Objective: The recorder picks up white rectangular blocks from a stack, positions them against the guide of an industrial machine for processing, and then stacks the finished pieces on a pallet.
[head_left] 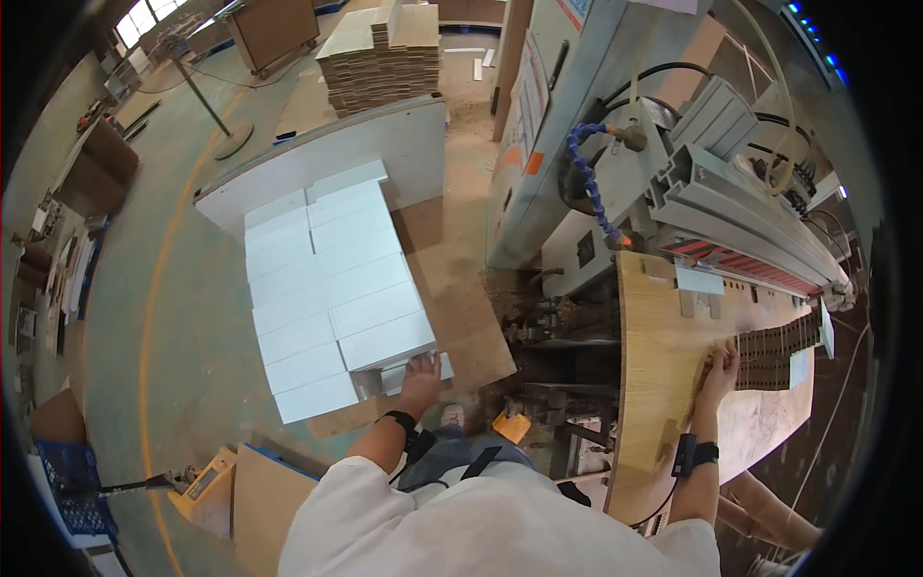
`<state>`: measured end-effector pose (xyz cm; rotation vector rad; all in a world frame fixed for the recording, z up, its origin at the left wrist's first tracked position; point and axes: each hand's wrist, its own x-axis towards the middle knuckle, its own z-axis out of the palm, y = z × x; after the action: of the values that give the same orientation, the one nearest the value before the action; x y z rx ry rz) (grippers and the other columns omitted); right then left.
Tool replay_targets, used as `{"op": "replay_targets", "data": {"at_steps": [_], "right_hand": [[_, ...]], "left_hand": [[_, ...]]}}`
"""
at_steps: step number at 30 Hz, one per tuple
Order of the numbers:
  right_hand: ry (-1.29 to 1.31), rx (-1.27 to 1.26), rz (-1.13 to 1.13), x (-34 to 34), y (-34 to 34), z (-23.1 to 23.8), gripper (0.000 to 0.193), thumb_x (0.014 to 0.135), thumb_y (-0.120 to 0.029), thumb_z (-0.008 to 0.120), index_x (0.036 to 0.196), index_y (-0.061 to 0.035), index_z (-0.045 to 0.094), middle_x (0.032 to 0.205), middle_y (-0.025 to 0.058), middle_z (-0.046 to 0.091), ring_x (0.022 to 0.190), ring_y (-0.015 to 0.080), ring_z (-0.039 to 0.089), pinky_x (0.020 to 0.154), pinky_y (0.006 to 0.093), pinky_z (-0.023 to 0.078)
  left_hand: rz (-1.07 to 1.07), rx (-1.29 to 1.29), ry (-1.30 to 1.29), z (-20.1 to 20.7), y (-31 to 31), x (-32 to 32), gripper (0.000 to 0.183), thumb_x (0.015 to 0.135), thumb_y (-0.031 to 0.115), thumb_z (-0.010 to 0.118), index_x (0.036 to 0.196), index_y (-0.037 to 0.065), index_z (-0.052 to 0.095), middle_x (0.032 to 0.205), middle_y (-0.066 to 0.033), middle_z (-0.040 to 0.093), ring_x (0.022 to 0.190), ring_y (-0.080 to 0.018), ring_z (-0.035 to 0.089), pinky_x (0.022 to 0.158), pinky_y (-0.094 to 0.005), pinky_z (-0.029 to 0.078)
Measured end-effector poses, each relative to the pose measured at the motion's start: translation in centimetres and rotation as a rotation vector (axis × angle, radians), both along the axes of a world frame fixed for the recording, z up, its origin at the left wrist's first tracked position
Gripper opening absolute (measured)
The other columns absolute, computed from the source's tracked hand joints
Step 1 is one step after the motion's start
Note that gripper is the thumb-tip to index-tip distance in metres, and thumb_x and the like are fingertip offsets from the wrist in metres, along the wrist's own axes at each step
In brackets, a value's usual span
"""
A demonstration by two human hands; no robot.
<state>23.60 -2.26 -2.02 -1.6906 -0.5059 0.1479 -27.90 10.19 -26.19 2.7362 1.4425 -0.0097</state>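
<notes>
Shirt [461, 529]: white, nearest.
Left hand [420, 377]: fingers curled at white boards' [370, 264] near corner — grip unclear.
Right hand [719, 370]: fingers bent beside brown strips [764, 363], tabletop [659, 356]; hold unclear.
Progress: strips lined up — piled boards apparently left.

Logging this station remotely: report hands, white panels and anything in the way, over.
Left hand at near right corner of white panels, grip unclear. Right hand against brown slotted pieces on wood-topped table. Nothing visibly blocking either hand.
</notes>
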Motion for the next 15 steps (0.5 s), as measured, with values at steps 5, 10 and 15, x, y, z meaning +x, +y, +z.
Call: {"op": "replay_targets", "data": {"at_steps": [5,10,15], "right_hand": [[-0.065,-0.09,-0.031,-1.3,0.2,0.9,0.022,0.085,-0.011,0.053,0.106,-0.0043,0.054,0.076,-0.001,0.052,0.062,0.0056,0.046,0.051,0.0193,0.038],[0.152,0.111,-0.034,-1.2,0.3,1.0,0.019,0.086,-0.013,0.053,0.104,-0.005,0.053,0.071,-0.0001,0.051,0.058,0.0077,0.047,0.051,0.0203,0.04],[0.059,0.046,-0.096,-1.8,0.6,2.1,0.014,0.087,-0.018,0.054,0.094,-0.0055,0.055,0.067,0.0006,0.055,0.054,0.007,0.051,0.045,0.0208,0.039]], "left_hand": [[0.172,-0.645,-0.144,-0.2,0.3,-1.2,0.062,0.078,0.043,0.056,0.116,-0.005,0.044,0.107,-0.0182,0.047,0.105,-0.0329,0.043,0.089,-0.0422,0.036],[0.132,-0.155,-0.333,0.8,0.3,-1.0,0.04,0.073,0.043,0.064,0.085,0.006,0.053,0.088,-0.0151,0.054,0.086,-0.0336,0.052,0.073,-0.0439,0.043],[0.099,-0.196,-0.162,0.9,0.6,-0.5,0.039,0.077,0.038,0.06,0.099,0.007,0.05,0.107,-0.0166,0.05,0.083,-0.0336,0.058,0.068,-0.0414,0.049]]}}
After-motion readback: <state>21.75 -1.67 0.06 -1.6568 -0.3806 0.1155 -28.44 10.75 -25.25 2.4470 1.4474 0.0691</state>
